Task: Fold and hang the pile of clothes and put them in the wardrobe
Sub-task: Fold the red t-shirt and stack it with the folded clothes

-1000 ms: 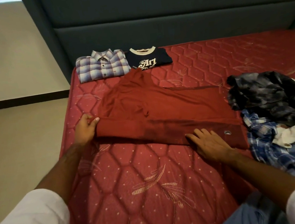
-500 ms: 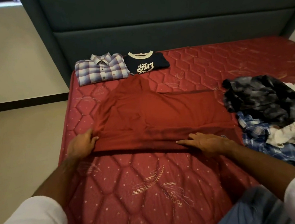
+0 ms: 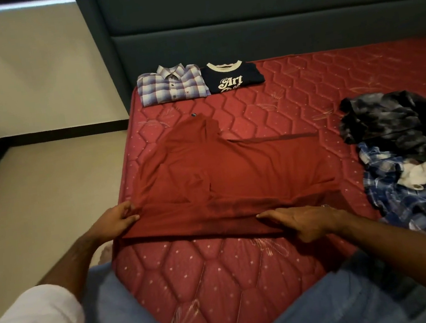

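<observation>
Both of my hands are on the red shirt [image 3: 234, 174], which lies spread across the near half of the mattress [image 3: 220, 280] in front of my knees. My left hand [image 3: 115, 221] pinches the shirt's near left corner, thumb on top and fingers curled under the doubled hem. My right hand [image 3: 303, 218] lies flat with straight fingers pressed on the near folded edge, toward the right end, pointing left along the fold. Between the two hands the cloth forms a long, thick band where it has been turned over on itself. Beyond that band the shirt is soft, matte knit, lying mostly smooth with a few shallow creases, and one sleeve reaches away toward the headboard [image 3: 270, 22].

The mattress is quilted in a diamond pattern, a shinier red with small pale dots and stitched leaf shapes. At its far left corner sit two folded pieces, touching side by side: a checked shirt [image 3: 171, 87] with a collar and buttons, and a dark t-shirt [image 3: 231, 78] with a cream neckband and cream lettering. Well to my right lies a loose heap of clothes [image 3: 407, 155]: mottled black and grey cloth on top, blue plaid beneath, and some crumpled white fabric. The headboard is padded, dark teal, in broad horizontal panels.
</observation>
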Demonstrator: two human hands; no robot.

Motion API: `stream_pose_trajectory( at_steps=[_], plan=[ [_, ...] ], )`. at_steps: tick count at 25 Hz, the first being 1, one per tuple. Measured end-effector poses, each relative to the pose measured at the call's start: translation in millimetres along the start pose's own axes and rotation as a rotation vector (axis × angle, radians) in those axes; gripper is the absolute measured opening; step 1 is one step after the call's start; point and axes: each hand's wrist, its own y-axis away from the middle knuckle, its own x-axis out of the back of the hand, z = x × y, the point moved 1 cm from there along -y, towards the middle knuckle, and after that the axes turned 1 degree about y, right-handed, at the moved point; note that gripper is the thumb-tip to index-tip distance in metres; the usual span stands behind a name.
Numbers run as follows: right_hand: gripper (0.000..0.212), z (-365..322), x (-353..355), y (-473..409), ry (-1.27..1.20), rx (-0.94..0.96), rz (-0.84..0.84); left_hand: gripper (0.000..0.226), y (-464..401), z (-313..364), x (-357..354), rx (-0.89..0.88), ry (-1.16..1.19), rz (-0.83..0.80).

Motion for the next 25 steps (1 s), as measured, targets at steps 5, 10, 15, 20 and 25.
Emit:
stream_pose_trajectory(
  at_steps=[5, 10, 15, 20, 25],
  plan=[
    [0.060, -16, 42, -31, -0.150, -0.120, 0.032, 0.024, 7, 12, -4, 0.072, 0.047, 0.298],
    [0.033, -46, 86, -121, -0.378, -0.174, 0.385, 0.035, -7, 32, -19, 0.047, 0.173, 0.275],
    [0.061, -83, 118, -206, -0.708, -0.294, 0.489, 0.030, -6, 16, -27, -0.012, 0.265, 0.309],
    [0.048, -80, 141, -254, -0.562, -0.299, 0.385, 0.028, -5, 1, -20, -0.265, 0.433, 0.211],
    [0.025, -73, 141, -259, -1.081, -0.286, 0.542, 0.033, -8, -1, -25, -0.397, 0.333, 0.256]
  ],
)
